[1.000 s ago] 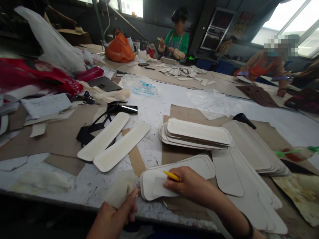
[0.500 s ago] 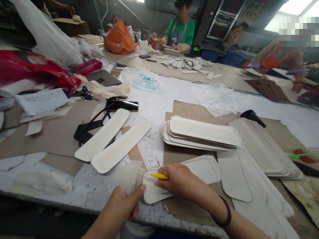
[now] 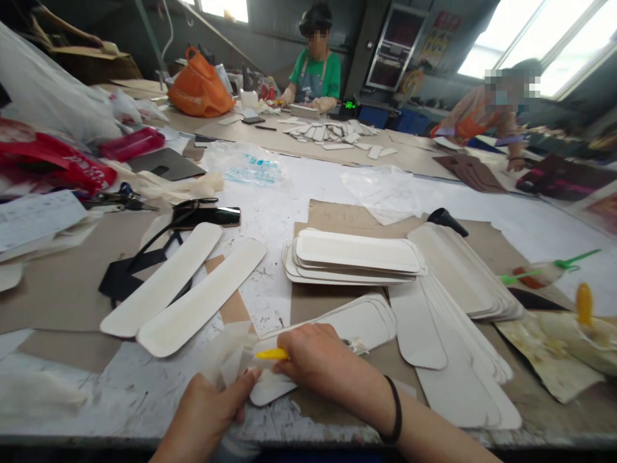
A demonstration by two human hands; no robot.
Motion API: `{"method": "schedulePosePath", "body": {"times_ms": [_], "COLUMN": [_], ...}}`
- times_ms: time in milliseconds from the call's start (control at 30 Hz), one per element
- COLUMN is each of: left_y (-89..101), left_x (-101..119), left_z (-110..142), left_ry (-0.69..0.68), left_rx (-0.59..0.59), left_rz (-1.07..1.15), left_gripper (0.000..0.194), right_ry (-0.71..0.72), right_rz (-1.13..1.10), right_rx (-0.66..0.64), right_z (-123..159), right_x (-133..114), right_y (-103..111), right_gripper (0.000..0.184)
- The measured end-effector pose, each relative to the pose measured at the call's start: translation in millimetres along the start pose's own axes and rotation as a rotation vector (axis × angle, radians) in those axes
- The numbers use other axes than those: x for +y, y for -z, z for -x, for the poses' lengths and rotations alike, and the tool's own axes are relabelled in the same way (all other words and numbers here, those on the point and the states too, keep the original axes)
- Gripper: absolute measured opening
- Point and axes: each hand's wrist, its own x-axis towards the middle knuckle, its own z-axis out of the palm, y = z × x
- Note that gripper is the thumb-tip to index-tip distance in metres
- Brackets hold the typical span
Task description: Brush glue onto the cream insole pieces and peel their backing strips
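My left hand (image 3: 209, 402) is closed, thumb on top, at the left end of a long white round-cornered panel (image 3: 270, 387). Beside that thumb a thin, crumpled translucent sheet (image 3: 231, 350) lies against the panel's end. Wrapped in my right hand (image 3: 321, 360) is a yellow-handled tool (image 3: 271, 354), its handle pointing left over the panel. A whitish smeared end (image 3: 357, 345) shows on the far side of the fist; its exact shape is unclear. Under and behind the right hand more white panels (image 3: 369, 318) lie fanned out.
Ahead sits a stack of white panels (image 3: 357, 251), with larger panels (image 3: 457, 270) fanned at right. Two long strips (image 3: 202, 299) lie left, partly over black straps. A glue-stained sheet (image 3: 544, 360) is far right. Two people (image 3: 315, 74) work across the table.
The whole view has shifted, so the table things sit further left. My right hand has turned, bringing the tool's whitish end into view. Both hands keep their hold.
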Motion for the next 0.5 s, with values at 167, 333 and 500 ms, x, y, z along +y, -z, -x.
{"method": "schedulePosePath", "body": {"times_ms": [167,333,500], "left_y": [7.6,15.5,16.5], "left_x": [-5,-17,-15], "left_z": [-6,-13,-12], "left_ry": [-0.017,-0.003,0.026], "left_rx": [0.029,-0.070,-0.059], "left_rz": [-0.017,0.104,0.076], "left_gripper": [0.050,0.053,0.049], "right_ry": [-0.128,-0.420,-0.599], "right_rz": [0.013,-0.162,-0.149], "right_rx": [0.031,0.063,0.132], "right_z": [34,78,87], "right_x": [21,62,87], "right_y": [1,7,-1], "right_gripper": [0.019,0.019,0.021]}}
